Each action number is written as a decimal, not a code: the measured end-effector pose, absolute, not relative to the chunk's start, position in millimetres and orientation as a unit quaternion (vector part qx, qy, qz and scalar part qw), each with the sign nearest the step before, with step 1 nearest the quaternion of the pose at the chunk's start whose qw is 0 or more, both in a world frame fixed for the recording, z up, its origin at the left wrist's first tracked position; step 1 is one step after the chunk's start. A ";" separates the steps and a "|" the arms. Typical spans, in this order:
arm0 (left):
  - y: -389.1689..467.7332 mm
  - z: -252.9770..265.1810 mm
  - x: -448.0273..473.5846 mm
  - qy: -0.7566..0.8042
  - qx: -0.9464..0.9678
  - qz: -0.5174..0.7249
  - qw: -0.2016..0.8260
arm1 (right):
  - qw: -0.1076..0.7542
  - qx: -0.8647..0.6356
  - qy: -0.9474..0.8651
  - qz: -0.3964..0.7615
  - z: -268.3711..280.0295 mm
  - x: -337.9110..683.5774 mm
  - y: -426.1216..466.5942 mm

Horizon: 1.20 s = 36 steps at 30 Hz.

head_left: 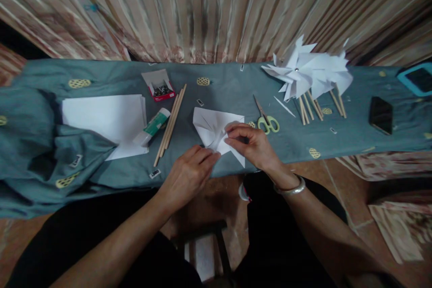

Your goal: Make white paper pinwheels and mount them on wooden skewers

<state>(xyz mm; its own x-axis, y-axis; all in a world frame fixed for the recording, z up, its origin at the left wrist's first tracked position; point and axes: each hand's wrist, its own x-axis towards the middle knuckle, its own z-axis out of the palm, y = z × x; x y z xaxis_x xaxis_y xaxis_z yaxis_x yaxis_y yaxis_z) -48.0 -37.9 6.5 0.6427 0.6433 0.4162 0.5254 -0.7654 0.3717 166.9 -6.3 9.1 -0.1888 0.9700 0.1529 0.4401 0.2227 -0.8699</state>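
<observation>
A white paper pinwheel, partly folded, lies on the cloth-covered table in front of me. My left hand presses its closed fingertips on the near edge of the paper. My right hand, with a bracelet at the wrist, pinches part of the paper near the pinwheel's centre. Fingertips and folds hide the exact middle. Scissors with green handles lie just right of the paper. To the left rest several thin wooden sticks.
A red-and-white box of pins stands open at the back. Beside a white paper stack lies a green-and-white glue stick. Finished paper pinwheels on sticks are heaped at right, near a dark phone and a blue-framed device.
</observation>
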 end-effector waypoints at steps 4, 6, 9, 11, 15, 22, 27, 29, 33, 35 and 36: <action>-39.6 7.1 -47.0 0.326 0.896 0.281 0.110 | 0.360 -0.525 -0.717 0.283 10.1 161.0 -8.8; -40.2 7.0 -47.0 0.328 0.894 0.284 0.112 | 0.346 -0.526 -0.733 0.259 11.5 158.4 -9.7; -40.6 7.0 -46.9 0.328 0.894 0.284 0.112 | 0.324 -0.527 -0.751 0.231 13.4 155.6 -10.0; -40.7 7.3 -46.6 0.328 0.895 0.282 0.110 | 0.315 -0.528 -0.756 0.225 14.0 154.2 -10.0; -40.6 7.8 -45.8 0.329 0.894 0.284 0.108 | 0.310 -0.532 -0.756 0.224 13.8 152.3 -9.9; -41.0 7.9 -46.3 0.335 0.893 0.276 0.115 | 0.298 -0.542 -0.757 0.212 12.9 151.0 -10.5; -41.8 7.8 -46.4 0.337 0.895 0.271 0.114 | 0.300 -0.540 -0.759 0.207 13.0 151.0 -10.4; -41.5 7.9 -46.2 0.337 0.896 0.267 0.114 | 0.299 -0.540 -0.759 0.205 13.3 150.9 -10.3; -40.7 7.9 -45.8 0.340 0.896 0.261 0.113 | 0.303 -0.539 -0.760 0.201 13.8 150.8 -10.4; -40.7 7.7 -45.8 0.339 0.896 0.262 0.113 | 0.304 -0.537 -0.762 0.196 13.7 150.7 -10.6; -40.9 7.5 -45.9 0.338 0.896 0.263 0.114 | 0.303 -0.537 -0.763 0.194 13.7 150.7 -10.9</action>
<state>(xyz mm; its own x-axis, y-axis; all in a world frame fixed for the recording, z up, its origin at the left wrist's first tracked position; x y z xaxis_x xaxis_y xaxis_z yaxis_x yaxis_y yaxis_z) -45.9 -40.9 7.5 0.6327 0.6663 0.3946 0.5467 -0.7452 0.3818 150.7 -10.9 13.7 -0.2404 0.9367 0.2544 0.7022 0.3488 -0.6207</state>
